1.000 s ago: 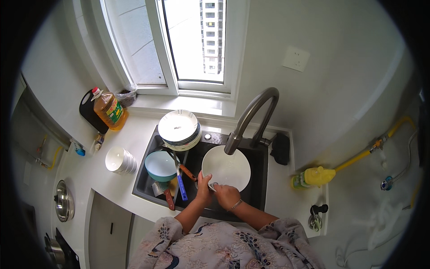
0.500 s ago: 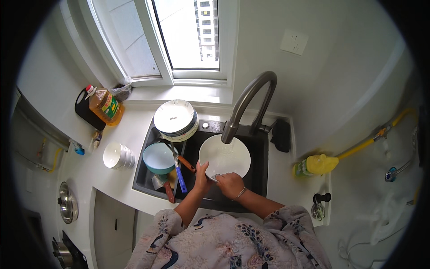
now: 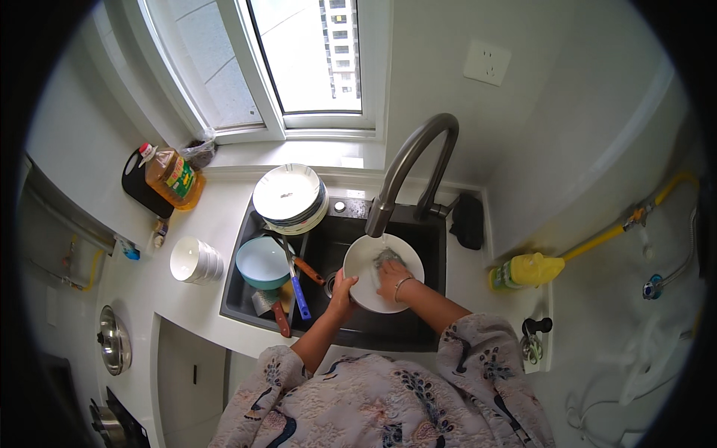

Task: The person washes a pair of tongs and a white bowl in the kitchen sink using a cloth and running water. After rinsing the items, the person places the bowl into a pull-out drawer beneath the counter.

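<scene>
A large white bowl [image 3: 361, 282] is tilted toward me over the right basin of the dark sink [image 3: 328, 246], below the tap. My left hand [image 3: 342, 293] grips its left rim, thumb on the near side. Inside the bowl, my right hand [image 3: 392, 279] presses a grey-green scrubbing cloth [image 3: 389, 257] against the surface; its fingers partly cover the cloth. A thin stream of water seems to fall from the grey tap [image 3: 379, 213] onto the bowl's far part. A bracelet circles my right wrist.
Left of my hands, a light-blue bowl [image 3: 263, 260], a blue-handled utensil [image 3: 299, 293] and a red-handled peeler or grater [image 3: 280, 317] lie in the left basin. Stacked plates [image 3: 287, 193] stand behind. White bowls [image 3: 196, 260], an oil jug [image 3: 173, 178] and a yellow bottle [image 3: 529, 272] flank the sink.
The white bowl has moved slightly right and nearer to me. My right hand has gone from its near rim into the middle of the bowl, where the cloth now shows.
</scene>
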Demonstrator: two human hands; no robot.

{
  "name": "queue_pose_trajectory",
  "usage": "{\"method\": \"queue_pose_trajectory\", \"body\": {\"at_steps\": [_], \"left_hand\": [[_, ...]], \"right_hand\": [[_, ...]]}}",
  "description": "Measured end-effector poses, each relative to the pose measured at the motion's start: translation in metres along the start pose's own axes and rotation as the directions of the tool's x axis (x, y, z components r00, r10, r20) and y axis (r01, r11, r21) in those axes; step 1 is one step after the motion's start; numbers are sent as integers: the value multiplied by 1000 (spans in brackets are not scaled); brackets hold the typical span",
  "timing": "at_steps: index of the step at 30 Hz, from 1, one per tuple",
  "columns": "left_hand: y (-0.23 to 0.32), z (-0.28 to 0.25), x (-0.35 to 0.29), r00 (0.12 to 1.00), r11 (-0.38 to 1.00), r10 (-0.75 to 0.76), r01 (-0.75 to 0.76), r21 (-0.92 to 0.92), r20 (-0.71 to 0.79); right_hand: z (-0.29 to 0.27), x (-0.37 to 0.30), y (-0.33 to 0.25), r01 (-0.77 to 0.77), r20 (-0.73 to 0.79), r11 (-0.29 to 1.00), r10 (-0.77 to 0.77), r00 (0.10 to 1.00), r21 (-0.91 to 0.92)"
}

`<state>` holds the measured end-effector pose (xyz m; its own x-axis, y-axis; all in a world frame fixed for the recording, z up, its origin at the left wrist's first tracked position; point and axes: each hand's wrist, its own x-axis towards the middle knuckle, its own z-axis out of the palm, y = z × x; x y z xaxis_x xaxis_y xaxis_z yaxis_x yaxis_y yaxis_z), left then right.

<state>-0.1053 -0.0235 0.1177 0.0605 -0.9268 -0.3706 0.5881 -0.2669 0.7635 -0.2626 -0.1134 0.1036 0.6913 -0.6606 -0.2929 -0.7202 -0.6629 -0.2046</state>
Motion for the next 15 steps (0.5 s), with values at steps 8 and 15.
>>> {"method": "queue_pose_trajectory", "body": {"at_steps": [8,15], "left_hand": [[0,-12,3,999,987,-30,24,-160,-33],[26,-35,22,977,977,-210,211,-38,33]], "right_hand": [[-21,14,-44,187,131,766,-333,934,614],[-37,-59,-18,311,-156,950,-312,937,-31]]}}
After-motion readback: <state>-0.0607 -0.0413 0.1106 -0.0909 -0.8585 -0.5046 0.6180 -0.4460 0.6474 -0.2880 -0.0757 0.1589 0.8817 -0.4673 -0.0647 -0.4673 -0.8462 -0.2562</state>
